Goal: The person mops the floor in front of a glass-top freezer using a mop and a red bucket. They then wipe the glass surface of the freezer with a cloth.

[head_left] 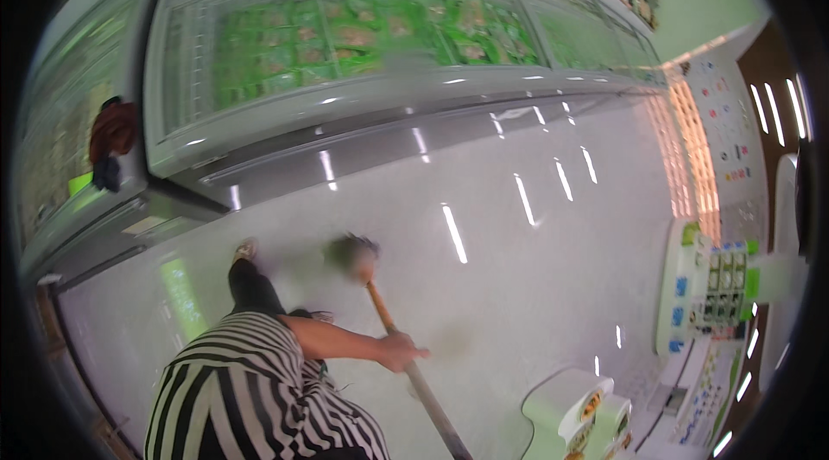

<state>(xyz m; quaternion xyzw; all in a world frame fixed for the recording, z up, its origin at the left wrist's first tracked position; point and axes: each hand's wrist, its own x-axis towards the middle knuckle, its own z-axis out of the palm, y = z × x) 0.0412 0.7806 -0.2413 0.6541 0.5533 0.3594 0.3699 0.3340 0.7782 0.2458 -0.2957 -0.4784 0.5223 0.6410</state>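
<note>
My left hand [399,352] is wrapped round the handle of what looks like a mop [423,395], one finger pointing off to the right. The handle slants from the lower edge up to a dark, bushy head [350,254] on the floor. Motion blurs that head, so its exact kind is hard to make out. Close to it is one of my feet [246,250], below a dark trouser leg. The other foot [323,317] is partly covered by my forearm. A black-and-white striped top [259,382] fills the lower left. My right hand does not show.
Pale, shiny floor [484,304] reflects the ceiling lights. Along the far side runs a glass-topped chest freezer [345,101] with green packages inside. A dark red cloth bundle [112,136] rests on the neighbouring cabinet. White display stands [561,412] are at the lower right.
</note>
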